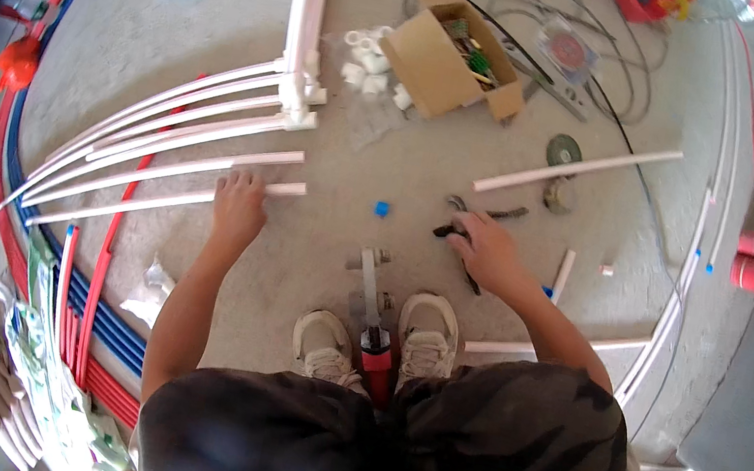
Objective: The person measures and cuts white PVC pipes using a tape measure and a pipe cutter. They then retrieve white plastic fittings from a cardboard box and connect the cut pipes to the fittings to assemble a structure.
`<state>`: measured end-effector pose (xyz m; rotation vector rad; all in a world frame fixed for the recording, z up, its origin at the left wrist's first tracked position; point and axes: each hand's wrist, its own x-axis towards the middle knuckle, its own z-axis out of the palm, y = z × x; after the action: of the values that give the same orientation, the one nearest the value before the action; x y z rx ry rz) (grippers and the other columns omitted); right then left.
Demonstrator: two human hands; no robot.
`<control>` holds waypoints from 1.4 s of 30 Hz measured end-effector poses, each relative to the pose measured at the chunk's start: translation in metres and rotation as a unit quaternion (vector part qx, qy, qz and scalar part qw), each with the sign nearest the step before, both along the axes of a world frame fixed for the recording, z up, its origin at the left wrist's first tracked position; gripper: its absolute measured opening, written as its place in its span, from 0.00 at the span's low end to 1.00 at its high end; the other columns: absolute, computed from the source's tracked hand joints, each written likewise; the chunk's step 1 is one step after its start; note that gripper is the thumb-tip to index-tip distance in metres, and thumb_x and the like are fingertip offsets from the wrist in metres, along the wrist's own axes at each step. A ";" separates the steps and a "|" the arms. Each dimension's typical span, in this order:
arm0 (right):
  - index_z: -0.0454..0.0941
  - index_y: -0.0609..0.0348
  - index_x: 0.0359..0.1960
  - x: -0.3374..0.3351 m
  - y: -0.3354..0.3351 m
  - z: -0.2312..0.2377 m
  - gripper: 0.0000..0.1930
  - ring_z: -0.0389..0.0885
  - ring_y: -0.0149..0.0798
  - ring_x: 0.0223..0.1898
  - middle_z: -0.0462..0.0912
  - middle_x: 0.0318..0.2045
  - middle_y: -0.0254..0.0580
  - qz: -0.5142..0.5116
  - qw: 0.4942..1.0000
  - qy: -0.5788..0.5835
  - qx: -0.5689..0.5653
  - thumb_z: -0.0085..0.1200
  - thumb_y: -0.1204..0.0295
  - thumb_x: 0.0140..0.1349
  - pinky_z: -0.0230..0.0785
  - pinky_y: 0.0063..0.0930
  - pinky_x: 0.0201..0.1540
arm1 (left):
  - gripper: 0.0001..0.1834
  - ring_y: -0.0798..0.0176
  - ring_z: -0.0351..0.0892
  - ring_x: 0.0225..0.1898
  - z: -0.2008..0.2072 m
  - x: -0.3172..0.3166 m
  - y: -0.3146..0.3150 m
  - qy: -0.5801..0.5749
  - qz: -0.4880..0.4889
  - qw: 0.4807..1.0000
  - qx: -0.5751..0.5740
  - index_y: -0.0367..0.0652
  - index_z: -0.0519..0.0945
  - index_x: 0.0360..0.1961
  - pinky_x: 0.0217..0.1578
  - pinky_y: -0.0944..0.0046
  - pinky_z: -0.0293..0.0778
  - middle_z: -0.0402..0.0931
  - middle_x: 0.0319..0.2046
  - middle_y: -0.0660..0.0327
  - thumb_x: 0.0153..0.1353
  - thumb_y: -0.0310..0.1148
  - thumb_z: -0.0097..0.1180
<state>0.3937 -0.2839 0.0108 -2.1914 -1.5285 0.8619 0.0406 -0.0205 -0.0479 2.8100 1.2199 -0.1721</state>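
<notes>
My left hand [239, 211] reaches to the floor, with its fingers curled over the nearest white plastic pipe [289, 189], close to that pipe's end. Alongside lies a second white pipe [285, 158]. My right hand [491, 255] is closed on a dark hand tool [472, 279]; its exact kind is partly hidden by the fingers. Just beyond it rests another tool with a metal head [455, 203] and dark handle. A small blue cap [381, 208] sits between my hands. Between my shoes stands a red-handled pipe fusion welder [376, 360] with a flat metal plate.
Joined white pipes [306, 14] and several loose ones extend left. White fittings [367, 59] lie beside an open cardboard box [436, 61]. A loose pipe [577, 171] crosses grinding discs [564, 152] at right. Red and blue pipes [107, 330] run along the left; grey cable [575, 4] coils behind.
</notes>
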 end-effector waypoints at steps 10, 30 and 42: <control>0.78 0.65 0.56 0.000 0.072 0.040 0.18 0.82 0.50 0.43 0.83 0.42 0.52 0.098 0.995 0.031 0.010 0.57 0.70 0.67 0.72 0.40 0.49 | 0.23 0.45 0.68 0.63 0.119 -0.085 -0.058 -0.158 0.179 0.971 0.018 0.42 0.80 0.52 0.64 0.42 0.63 0.74 0.56 0.50 0.55 0.37 0.68; 0.77 0.67 0.51 -0.334 0.272 0.247 0.18 0.81 0.48 0.41 0.78 0.49 0.49 0.694 0.691 0.095 0.178 0.63 0.81 0.59 0.74 0.39 0.45 | 0.31 0.42 0.85 0.41 0.402 -0.398 -0.484 0.024 0.827 0.562 0.002 0.41 0.86 0.47 0.46 0.49 0.78 0.85 0.35 0.45 0.60 0.60 0.63; 0.60 0.71 0.70 -0.723 0.012 0.332 0.39 0.72 0.61 0.64 0.72 0.61 0.70 0.744 0.527 0.272 0.307 0.62 0.60 0.64 0.65 0.46 0.66 | 0.38 0.37 0.81 0.49 0.410 -0.320 -0.494 -0.082 0.593 0.773 -0.210 0.21 0.65 0.61 0.47 0.48 0.78 0.80 0.42 0.39 0.54 0.34 0.62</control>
<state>-0.3293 -0.2722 0.3427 0.3474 -2.4664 0.8942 -0.2794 -0.5140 0.3622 1.2516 2.2322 -0.0799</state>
